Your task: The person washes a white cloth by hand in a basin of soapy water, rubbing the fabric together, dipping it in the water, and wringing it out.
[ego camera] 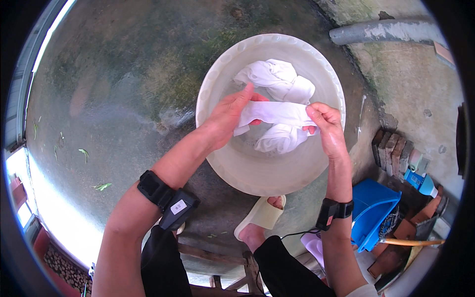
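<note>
A folded band of white cloth (277, 112) is stretched between my two hands, over a round white plastic basin (270, 183). My left hand (228, 115) holds its left end, thumb raised and fingertips showing behind the fabric. At the other end, my right hand (327, 122) pinches the edge between thumb and fingers. Below the band hangs or lies a bunched part of white cloth (280, 139); whether it is one piece with the band I cannot tell. Another crumpled white cloth (280, 80) rests in shallow water at the basin's far side.
The basin stands on a wet concrete floor (122, 92). Along the right wall are a grey pipe (386, 31), stacked bricks (394, 150), a blue plastic container (371, 208) and a wooden handle (412, 242). A slippered foot (261, 219) is close to the basin's near rim.
</note>
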Action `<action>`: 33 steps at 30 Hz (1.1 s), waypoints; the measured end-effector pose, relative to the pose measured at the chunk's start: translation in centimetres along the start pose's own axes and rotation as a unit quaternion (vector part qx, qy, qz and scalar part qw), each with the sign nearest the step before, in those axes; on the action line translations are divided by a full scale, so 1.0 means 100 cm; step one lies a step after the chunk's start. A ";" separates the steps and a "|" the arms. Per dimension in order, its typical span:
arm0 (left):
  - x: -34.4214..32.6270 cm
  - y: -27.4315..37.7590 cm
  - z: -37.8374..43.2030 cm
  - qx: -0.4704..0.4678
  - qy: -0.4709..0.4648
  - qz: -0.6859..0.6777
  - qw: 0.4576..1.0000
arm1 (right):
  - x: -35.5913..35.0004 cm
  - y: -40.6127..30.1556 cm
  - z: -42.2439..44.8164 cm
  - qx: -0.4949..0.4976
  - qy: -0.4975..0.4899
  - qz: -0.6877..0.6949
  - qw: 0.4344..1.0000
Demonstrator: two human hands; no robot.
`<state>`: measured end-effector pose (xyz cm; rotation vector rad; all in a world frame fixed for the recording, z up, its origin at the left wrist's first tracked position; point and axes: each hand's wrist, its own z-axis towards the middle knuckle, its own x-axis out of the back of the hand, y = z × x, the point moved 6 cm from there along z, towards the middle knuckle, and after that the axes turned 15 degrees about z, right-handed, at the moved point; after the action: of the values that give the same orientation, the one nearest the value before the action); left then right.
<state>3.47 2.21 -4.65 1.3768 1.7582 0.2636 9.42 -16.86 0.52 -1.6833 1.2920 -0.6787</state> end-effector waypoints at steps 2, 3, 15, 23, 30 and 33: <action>0.001 -0.005 0.007 -0.031 0.005 0.073 0.997 | -0.001 0.005 0.005 0.044 0.008 -0.051 0.998; 0.001 -0.009 0.012 -0.046 0.007 0.110 0.993 | -0.008 0.006 0.009 0.086 0.009 -0.086 0.992; 0.060 -0.095 0.086 0.045 0.392 0.194 0.898 | -0.075 0.094 0.088 0.130 0.072 -0.582 0.799; 0.031 -0.048 0.066 0.031 0.223 -0.156 0.962 | -0.110 0.037 0.039 0.232 0.027 -0.301 0.925; -0.005 -0.035 0.049 0.026 0.182 -0.151 0.971 | -0.101 0.024 0.034 0.312 0.082 -0.386 0.864; 0.003 -0.038 0.055 -0.033 0.082 -0.123 0.988 | -0.110 0.014 0.023 0.347 0.053 -0.377 0.857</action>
<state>4.83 -0.77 -10.46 1.1037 2.0155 0.3047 7.23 -5.80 -0.79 -1.4853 0.2896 -1.5039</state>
